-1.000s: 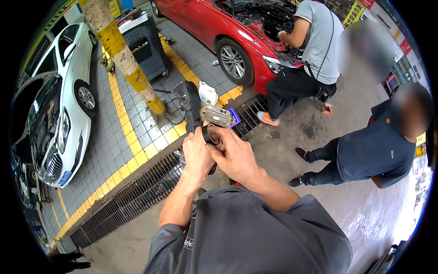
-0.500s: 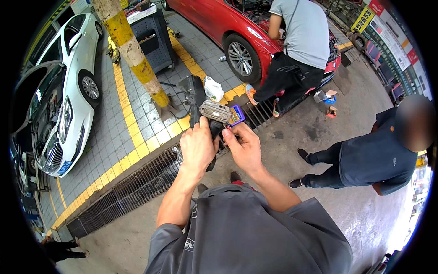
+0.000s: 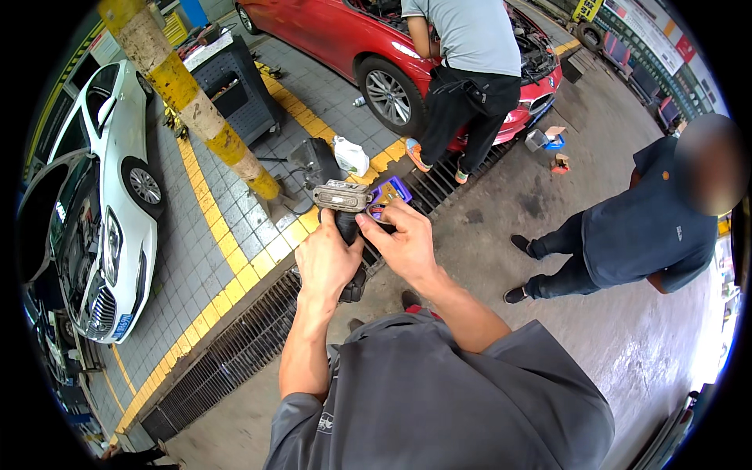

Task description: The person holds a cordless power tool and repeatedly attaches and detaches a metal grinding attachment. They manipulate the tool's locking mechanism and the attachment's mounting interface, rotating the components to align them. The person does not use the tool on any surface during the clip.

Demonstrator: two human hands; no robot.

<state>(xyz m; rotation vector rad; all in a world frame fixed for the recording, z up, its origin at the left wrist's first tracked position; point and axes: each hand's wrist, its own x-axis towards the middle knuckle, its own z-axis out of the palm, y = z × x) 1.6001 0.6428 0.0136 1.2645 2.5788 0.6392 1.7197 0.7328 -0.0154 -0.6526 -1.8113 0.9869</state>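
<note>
In front of me my left hand [image 3: 327, 254] is wrapped round the black grip of a cordless power tool [image 3: 342, 196]. The tool has a worn grey oblong head on top and a black base below the hand. Close on the right of the head is my right hand [image 3: 403, 239], thumb and forefinger pinched together; a dark curved piece shows at the fingers, too small to name. Beyond the hands lies a purple case [image 3: 394, 189] with small yellow parts. A black box-shaped thing [image 3: 316, 160] and a white plastic jug [image 3: 350, 157] are past the tool.
A yellow-and-white post [image 3: 192, 98] rises at left, near a tool cart [image 3: 235, 94]. A white car [image 3: 117, 219] and a red car [image 3: 329, 47] have open bonnets. One person [image 3: 470, 63] bends at the red car; another [image 3: 634, 219] stands right. A floor grating [image 3: 235, 364] runs below.
The whole view has shifted. The tool's head now sits more level, and more of its base and of the purple case shows. My right hand stays pinched beside the head.
</note>
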